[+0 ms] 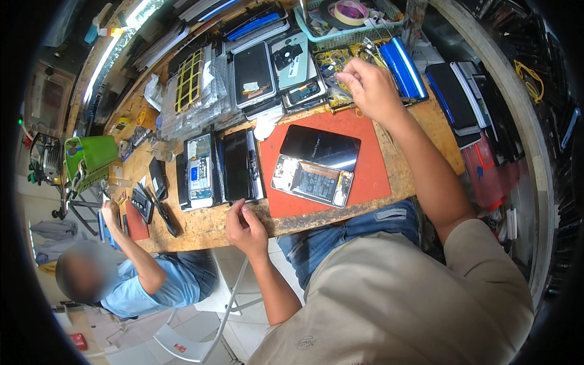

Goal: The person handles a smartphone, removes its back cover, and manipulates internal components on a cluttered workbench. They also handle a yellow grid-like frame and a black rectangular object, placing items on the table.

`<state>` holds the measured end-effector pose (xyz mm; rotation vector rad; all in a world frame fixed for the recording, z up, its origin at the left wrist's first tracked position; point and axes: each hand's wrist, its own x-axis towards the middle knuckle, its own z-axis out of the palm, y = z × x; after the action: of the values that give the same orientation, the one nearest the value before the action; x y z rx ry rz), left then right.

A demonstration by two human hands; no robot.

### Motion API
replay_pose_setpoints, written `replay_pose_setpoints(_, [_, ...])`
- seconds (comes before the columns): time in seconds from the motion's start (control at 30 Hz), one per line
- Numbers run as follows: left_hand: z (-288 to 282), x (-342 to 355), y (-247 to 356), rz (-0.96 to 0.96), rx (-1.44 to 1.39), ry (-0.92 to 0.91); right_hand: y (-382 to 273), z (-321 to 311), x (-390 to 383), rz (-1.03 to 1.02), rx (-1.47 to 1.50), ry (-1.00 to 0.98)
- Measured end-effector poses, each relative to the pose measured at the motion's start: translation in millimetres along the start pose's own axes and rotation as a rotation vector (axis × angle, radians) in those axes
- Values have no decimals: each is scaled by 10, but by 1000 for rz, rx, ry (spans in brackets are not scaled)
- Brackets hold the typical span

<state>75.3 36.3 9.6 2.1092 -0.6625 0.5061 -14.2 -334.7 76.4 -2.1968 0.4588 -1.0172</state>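
On an orange-red mat (371, 173) lies a phone with its back off, its battery and inner parts (313, 181) showing. Just beyond it, a lit black phone screen (320, 146) overlaps its far edge. My right hand (370, 90) is raised past the mat over a heap of yellow flex cables (340, 61); its fingers are closed, and whatever they pinch is too small to make out. At the table's front edge rests my left hand (246, 230), fingers loosely bent and apart, holding nothing. Beside it stand a dark phone (237, 164) and an opened phone (199, 167).
Phones and panels (254, 73) are stacked at the back, beside bubble-wrapped items (207, 100). A green basket (371, 30) holds tape rolls. A shiny blue case (404, 70) stands right of my hand. Another person (161, 274) works at the left, near black pliers (165, 219).
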Motion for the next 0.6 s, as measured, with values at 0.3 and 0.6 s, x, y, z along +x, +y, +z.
replay_pose_setpoints(0.3, [10,-9,-29,-9,-12,-1,60,43,-15,-38,-25,28])
replay_pose_setpoints(0.6, [2,-2,2,-22,-4,2,8,14,-14,-31,-30,51])
